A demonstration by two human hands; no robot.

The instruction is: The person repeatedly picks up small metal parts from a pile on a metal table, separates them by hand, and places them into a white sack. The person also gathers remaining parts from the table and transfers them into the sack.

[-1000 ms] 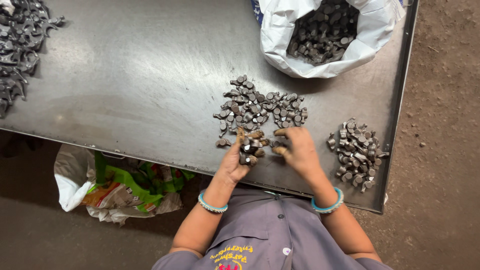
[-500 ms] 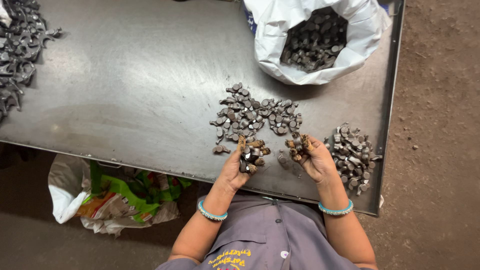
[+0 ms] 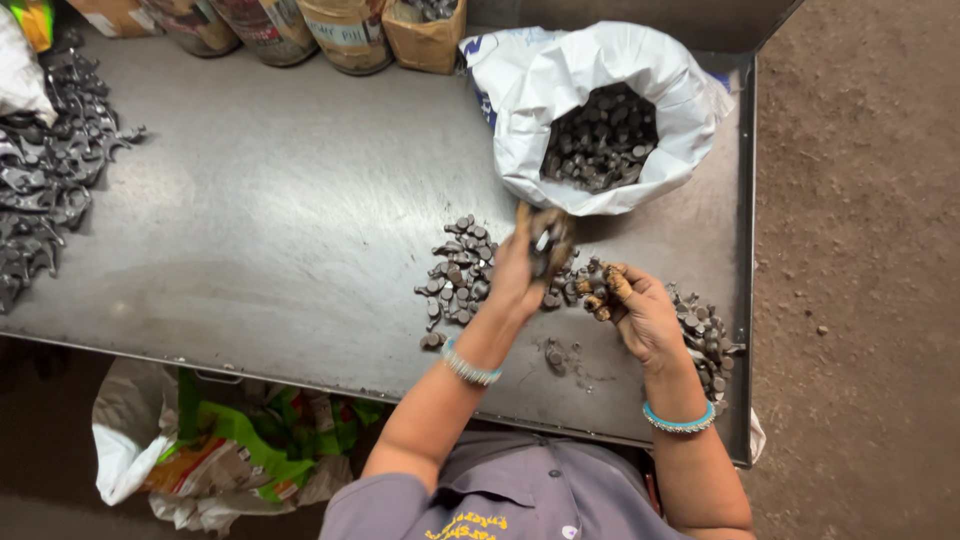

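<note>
My left hand (image 3: 528, 262) is raised over the metal table (image 3: 270, 230), fingers closed on a handful of small dark metal parts, just below the open white sack (image 3: 560, 90) of the same parts. My right hand (image 3: 632, 305) hovers low at the table's right side, curled around a few parts. A loose pile of parts (image 3: 462, 272) lies to the left of my left hand. A second pile (image 3: 706, 340) sits by the table's right edge, under my right hand.
Dark curved metal pieces (image 3: 45, 170) are heaped at the table's far left. Several tins and a cardboard box (image 3: 340, 30) line the back edge. Crumpled plastic bags (image 3: 220, 450) lie on the floor under the table's front edge. Dirt floor lies to the right.
My left hand has lifted from the middle pile and moved up toward the white sack with parts in it. My right hand stays near the right-hand pile. The camera has tilted, showing more of the back.
</note>
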